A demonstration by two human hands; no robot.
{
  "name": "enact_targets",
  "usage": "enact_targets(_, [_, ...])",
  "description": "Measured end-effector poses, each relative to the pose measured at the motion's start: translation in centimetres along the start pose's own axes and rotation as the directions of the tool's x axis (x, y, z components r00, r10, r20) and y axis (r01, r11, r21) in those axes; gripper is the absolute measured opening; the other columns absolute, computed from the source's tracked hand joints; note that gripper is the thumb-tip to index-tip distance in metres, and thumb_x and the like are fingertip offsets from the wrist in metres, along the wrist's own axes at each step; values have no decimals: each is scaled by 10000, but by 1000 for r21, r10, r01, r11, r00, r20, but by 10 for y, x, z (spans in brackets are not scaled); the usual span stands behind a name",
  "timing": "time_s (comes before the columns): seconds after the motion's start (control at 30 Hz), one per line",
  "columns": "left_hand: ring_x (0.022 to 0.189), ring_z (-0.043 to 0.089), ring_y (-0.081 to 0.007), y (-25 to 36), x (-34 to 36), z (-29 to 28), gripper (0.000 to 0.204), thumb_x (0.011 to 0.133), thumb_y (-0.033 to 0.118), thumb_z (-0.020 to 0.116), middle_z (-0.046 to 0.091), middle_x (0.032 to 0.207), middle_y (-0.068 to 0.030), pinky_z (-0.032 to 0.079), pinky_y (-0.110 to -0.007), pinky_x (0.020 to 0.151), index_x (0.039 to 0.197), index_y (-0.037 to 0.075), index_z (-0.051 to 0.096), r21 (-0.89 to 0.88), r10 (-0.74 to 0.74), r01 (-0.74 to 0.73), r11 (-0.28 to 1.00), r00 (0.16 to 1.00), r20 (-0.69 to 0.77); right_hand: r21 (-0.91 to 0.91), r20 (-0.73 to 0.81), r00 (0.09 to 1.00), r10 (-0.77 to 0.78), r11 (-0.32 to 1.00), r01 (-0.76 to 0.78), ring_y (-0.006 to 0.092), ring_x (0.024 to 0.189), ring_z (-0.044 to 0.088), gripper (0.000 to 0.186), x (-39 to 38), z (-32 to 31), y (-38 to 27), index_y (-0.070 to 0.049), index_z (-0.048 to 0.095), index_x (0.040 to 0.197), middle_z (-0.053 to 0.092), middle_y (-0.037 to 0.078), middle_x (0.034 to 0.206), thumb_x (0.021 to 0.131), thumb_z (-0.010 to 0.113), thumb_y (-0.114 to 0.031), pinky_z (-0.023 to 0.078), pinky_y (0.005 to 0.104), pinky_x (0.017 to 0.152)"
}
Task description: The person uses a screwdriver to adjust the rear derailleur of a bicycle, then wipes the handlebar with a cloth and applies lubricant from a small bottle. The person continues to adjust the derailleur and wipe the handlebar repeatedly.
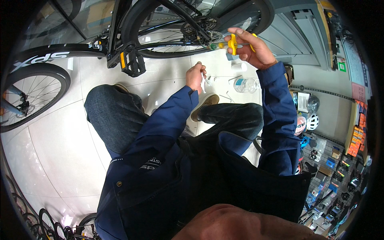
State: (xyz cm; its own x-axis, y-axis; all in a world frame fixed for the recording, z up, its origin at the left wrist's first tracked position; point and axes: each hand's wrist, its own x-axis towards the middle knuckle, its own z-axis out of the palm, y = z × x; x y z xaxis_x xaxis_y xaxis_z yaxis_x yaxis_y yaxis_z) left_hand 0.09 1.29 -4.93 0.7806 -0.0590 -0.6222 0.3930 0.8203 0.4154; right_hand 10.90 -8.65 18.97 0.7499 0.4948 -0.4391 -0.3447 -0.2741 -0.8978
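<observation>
My right hand [256, 50] is raised beside the rear wheel of a black bicycle [76, 49], closed around a syringe with yellow grips [234, 44]. The syringe lies almost level, its clear, greenish front end pointing left at the wheel's hub area. Whether its tip is joined to anything there is too small to tell. Lower and to the left, my left hand [195, 77] is closed on a crumpled white tissue [203, 85] that hangs below the fingers. A black pedal [133, 64] with an orange reflector sits left of that hand, apart from it.
A clear plastic bottle [247, 85] lies on the tiled floor near my right forearm, with a white cup-like thing [239, 67] beyond it. Grey cabinets [288, 38] stand at the far right. Another bicycle wheel [34, 98] is at the left; helmets [312, 121] and hanging goods line the right.
</observation>
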Motion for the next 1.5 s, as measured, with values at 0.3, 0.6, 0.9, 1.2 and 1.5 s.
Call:
enact_targets(0.3, [670,515,-110,0,2,-1,294,1027,375,556,561,787,26,374,-289,517,975,96,631,4,-14,14,1000,1000,-3,-65,29,1000,0,998,2,308,1174,669,494,-13,0,10,-117,546,1417,606,163,1364,1041,576,-436,549,339,928])
enact_targets(0.6, [679,503,-108,2,3,1,331,1031,394,561,579,851,16,377,-276,515,1049,77,655,21,-2,2,1000,1000,-8,2,-2,999,-45,999,45,275,1189,683,495,-30,6,34,-125,499,1465,590,136,1439,1062,550,-408,561,224,785])
enact_targets(0.9, [638,422,-53,57,17,7,369,1067,388,568,588,1000,22,353,-228,507,1193,68,701,-111,50,-25,994,971,232,119,-99,988,-122,984,133,285,1172,679,477,-44,15,71,-102,460,1448,597,135,1419,1059,544,-364,568,289,863])
enact_targets(1.2, [650,453,-57,65,24,13,294,1038,315,647,587,908,14,383,-224,519,1131,49,731,-67,76,-61,996,968,237,179,-128,984,-127,973,149,288,1177,678,496,-49,20,82,-83,454,1472,579,140,1429,1057,555,-336,580,277,837])
enact_targets(1.5, [665,470,-67,72,23,15,295,1027,316,660,613,878,5,395,-223,530,1068,41,758,95,107,-124,988,981,161,203,-136,982,-133,966,159,303,1207,662,499,-51,23,93,-81,440,1479,566,140,1440,1061,550,-330,586,286,840])
